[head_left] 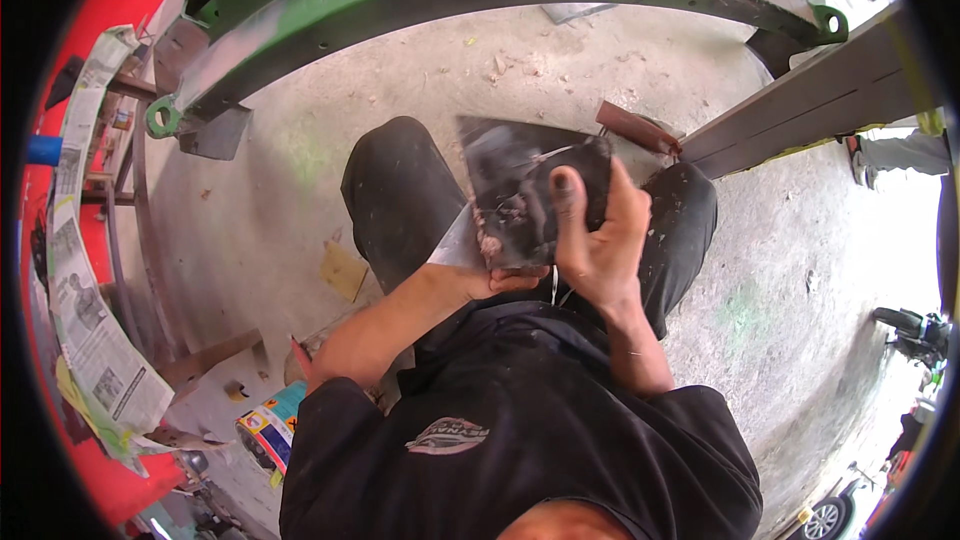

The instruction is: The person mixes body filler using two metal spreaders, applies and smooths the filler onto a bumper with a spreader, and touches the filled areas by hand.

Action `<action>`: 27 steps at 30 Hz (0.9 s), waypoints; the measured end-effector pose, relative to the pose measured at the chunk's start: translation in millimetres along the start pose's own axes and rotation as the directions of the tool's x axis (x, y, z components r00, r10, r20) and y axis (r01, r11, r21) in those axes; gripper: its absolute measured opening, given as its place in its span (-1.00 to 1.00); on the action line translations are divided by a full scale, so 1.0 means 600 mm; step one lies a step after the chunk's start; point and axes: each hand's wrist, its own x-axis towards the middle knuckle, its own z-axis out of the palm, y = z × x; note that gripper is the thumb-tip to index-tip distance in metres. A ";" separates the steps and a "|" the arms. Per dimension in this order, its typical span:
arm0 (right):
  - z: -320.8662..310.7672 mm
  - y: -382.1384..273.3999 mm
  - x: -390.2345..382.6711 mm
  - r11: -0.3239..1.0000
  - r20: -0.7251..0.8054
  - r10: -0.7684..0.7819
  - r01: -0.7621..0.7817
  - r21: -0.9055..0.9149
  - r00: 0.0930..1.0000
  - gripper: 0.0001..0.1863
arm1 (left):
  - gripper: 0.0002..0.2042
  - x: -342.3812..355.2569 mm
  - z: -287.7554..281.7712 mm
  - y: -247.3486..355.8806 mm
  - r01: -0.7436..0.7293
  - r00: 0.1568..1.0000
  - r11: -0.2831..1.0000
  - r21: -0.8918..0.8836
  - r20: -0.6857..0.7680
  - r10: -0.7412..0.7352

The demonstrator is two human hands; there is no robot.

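Over my lap is a dark, smeared flat board (505,175), partly blurred. My left hand (515,280) is closed on its near edge, with most of the fingers hidden beneath. A pinkish-brown lump of paste (488,245) clings to the board's left edge. Beside it a pale grey triangular sheet (458,243) sticks out. My right hand (605,240) is closed at the board's right side, thumb on top, gripping a dark flat piece (592,165). Whether that piece is separate from the board I cannot tell.
A green metal frame (420,5) arches across the far side. At right lies a long grey beam (800,105) near a rust-brown tube (637,127). Newspaper-covered parts (100,340) stand at left, with a colourful can (270,428) near my left elbow. A yellowish square (343,271) lies on the concrete floor (270,220).
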 end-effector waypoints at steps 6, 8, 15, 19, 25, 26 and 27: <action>0.015 -0.012 -0.007 0.986 0.023 0.122 -0.123 0.116 0.992 -0.87 | -0.74 -0.015 -0.011 -0.020 -0.146 0.773 0.910 0.389 -0.529 0.350; 0.020 -0.009 -0.009 0.986 0.013 0.119 -0.119 0.118 0.993 -0.87 | -0.74 -0.013 -0.024 -0.024 -0.121 0.746 0.893 0.434 -0.553 0.370; 0.000 -0.005 -0.004 0.942 0.098 0.211 -0.229 0.246 0.973 -0.79 | -0.71 0.023 -0.072 -0.005 -0.055 0.761 0.627 0.777 -0.374 0.530; -0.051 0.009 0.026 0.925 -0.002 0.336 -0.330 0.186 0.942 -0.68 | -0.51 0.004 -0.105 0.044 -0.095 0.789 0.914 0.395 -0.530 0.311; -0.084 0.058 0.031 0.936 -0.017 0.323 -0.317 0.152 0.946 -0.62 | -0.78 -0.044 0.068 0.112 -0.202 0.560 0.466 0.861 -0.289 0.776; -0.087 0.052 0.033 0.942 -0.009 0.318 -0.315 0.118 0.948 -0.63 | -0.82 -0.051 0.078 0.123 -0.112 0.650 0.192 0.975 -0.074 0.757; -0.084 0.044 0.036 0.946 0.011 0.309 -0.309 0.096 0.951 -0.64 | -0.84 -0.062 0.098 0.132 -0.048 0.734 -0.121 0.992 0.117 0.669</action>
